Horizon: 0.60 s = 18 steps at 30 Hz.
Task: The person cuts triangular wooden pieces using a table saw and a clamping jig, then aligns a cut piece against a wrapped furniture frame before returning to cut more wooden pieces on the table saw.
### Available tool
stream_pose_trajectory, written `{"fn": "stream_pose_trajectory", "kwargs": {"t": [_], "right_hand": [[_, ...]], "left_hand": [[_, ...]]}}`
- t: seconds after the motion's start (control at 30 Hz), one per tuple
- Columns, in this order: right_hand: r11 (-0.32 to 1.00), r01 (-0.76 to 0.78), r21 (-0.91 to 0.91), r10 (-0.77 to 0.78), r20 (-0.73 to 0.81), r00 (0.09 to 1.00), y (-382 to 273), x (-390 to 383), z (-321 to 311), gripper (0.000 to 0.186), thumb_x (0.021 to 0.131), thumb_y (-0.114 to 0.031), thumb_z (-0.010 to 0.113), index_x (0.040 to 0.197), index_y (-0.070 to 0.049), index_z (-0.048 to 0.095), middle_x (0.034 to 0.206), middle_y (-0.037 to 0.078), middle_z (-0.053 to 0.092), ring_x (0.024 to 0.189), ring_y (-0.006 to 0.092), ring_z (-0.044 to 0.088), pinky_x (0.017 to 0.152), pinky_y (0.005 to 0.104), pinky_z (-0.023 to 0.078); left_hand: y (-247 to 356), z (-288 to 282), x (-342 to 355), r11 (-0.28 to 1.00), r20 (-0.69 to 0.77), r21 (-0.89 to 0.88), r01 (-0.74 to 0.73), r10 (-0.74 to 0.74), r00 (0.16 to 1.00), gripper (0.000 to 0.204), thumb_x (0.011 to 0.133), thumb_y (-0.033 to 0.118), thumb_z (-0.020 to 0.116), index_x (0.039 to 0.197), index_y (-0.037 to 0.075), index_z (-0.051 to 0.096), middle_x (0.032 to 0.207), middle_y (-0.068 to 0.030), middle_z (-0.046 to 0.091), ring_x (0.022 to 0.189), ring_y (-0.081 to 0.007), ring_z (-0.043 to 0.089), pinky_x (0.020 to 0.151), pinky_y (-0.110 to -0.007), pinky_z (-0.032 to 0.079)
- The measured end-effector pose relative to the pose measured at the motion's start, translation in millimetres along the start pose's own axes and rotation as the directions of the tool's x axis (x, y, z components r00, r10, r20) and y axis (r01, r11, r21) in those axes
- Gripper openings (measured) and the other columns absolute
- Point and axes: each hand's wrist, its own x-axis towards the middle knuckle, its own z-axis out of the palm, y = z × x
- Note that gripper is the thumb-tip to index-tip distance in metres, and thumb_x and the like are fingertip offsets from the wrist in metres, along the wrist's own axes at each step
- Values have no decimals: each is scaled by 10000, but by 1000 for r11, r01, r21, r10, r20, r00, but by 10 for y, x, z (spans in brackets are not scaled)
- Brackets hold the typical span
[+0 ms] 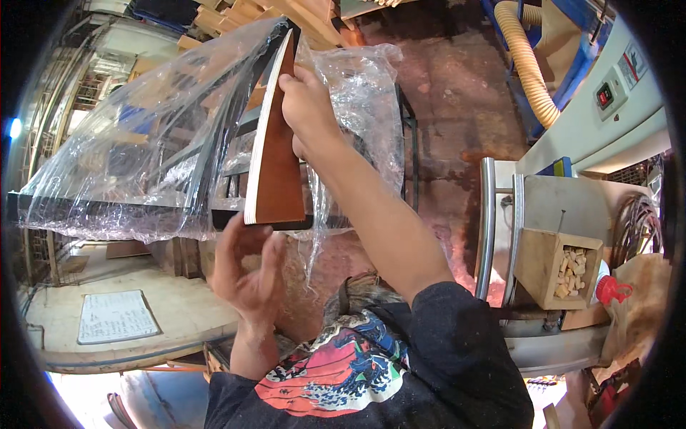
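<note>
The right hand grips the brown, white-edged slab toward its far end, apparently to steady it above the near edge of the black frame; the left hand hangs open by the slab's near end, perhaps for balance.

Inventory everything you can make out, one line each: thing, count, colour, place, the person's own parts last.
Panel stack: one, brown and white, upper centre
Plastic wrap: count unclear, clear, upper left
Frame bars: several, black, under wrap
Wood pieces: several, brown, top
Hose: one, cream, upper right
Bench: one, pale, left
Board: one, white, on bench
Box: one, tan, right
Dowels: many, pale, in box
Bottle: one, red-topped, beside box
T-shirt: one, black, bottom
Left grip: one, bare, open below stack
Right grip: one, bare, on stack
</note>
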Motion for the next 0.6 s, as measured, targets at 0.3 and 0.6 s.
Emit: {"fn": "stream_pose_trajectory", "kwargs": {"t": [0.3,0.6], "right_hand": [[722,143,-677,-190,5,982,162,83,62,818,817,-395,682,1384,146,448,1362,397,499,1357,494,406,1165,509,300],[638,264,-724,-429,-49,902,290,81,194,616,800,-313,645,1269,83,595,1233,389,526,1243,498,420,1110,543,301]], "left_hand": [[125,27,228,996,-109,-46,73,-78,991,355,917,-14,736,1254,-62,633,863,-116,753,734,-115,702,665,-243,561],[-142,-66,98,970,-181,185,-161,195,964,465,811,-100,801,1233,-25,620,928,-104,717,761,-135,653,729,-262,532]]}}
